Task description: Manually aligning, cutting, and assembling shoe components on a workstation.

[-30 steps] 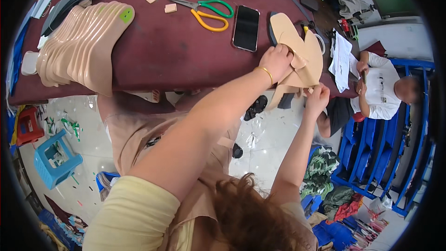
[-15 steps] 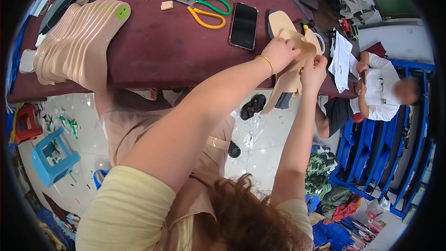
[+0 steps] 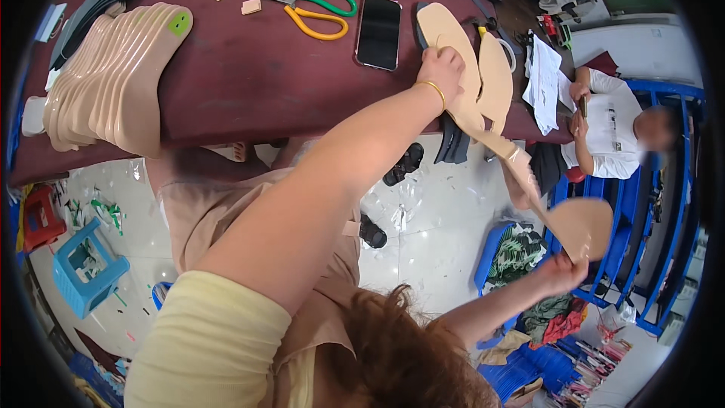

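My left hand (image 3: 442,75), with a yellow bangle at the wrist, is closed over the lower part of beige sole-shaped sheets (image 3: 445,26) at the table's front edge. Out to the right, past the edge, my right hand (image 3: 560,273) pinches the rounded end of a long beige sole-shaped piece (image 3: 583,228). That piece stretches taut and twisted from near my left hand, with a notched edge along its middle. Beside the sheets lies another beige piece (image 3: 495,79). Dark grey strips (image 3: 452,142) hang over the edge below them.
A row of glossy beige sole pieces (image 3: 113,83) stands at the table's left. Scissors (image 3: 302,7), a phone (image 3: 379,32) and small beige squares (image 3: 251,6) lie behind. At right sits a person in a white shirt (image 3: 612,125), beside a blue rack (image 3: 657,211). A blue stool (image 3: 89,268) is at lower left.
My right hand has swung down and to the right, drawing one end of the beige piece out from the table. My left hand stays on the sheets, shifted slightly left in view.
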### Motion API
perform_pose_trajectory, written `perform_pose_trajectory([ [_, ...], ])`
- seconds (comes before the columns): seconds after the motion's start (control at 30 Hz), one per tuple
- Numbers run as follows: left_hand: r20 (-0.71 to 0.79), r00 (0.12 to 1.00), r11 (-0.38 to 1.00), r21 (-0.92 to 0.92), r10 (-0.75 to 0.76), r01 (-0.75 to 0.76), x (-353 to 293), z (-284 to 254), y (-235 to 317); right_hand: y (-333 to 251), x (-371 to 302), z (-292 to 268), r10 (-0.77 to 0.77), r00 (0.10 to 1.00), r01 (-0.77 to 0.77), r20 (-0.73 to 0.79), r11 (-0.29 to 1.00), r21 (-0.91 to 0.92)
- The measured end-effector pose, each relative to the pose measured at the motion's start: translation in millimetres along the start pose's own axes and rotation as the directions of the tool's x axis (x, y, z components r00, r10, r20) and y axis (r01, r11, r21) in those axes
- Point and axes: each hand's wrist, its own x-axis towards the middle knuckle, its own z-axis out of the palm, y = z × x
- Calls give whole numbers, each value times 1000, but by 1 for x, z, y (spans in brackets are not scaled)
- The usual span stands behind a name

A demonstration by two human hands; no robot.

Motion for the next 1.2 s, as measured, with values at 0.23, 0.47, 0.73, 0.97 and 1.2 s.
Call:
perform_pose_trajectory([
  [0.23,95,990,988,-127,103,-90,-12,-33,-13,-105,-38,55,-867,479,637,-140,453,-623],
  [0.47,-34,979,-28,-999,203,-29,-124,-92,-19,-53,-110,219,-736,641,704,219,450,-549],
  [0.73,387,878,-781,-624,-281,25,-218,-84,-171,97,-252,383,-114,312,341,943,940,1],
  [0.97,434,787,-559,-818,-438,139,-245,-119,-225,207,-139,541,541,500,-374,676,839,-395],
  [1.2,118,675,108,-953,-728,283,-255,-108,-231,282,-103,633,631,639,-384,440,757,-528],
])
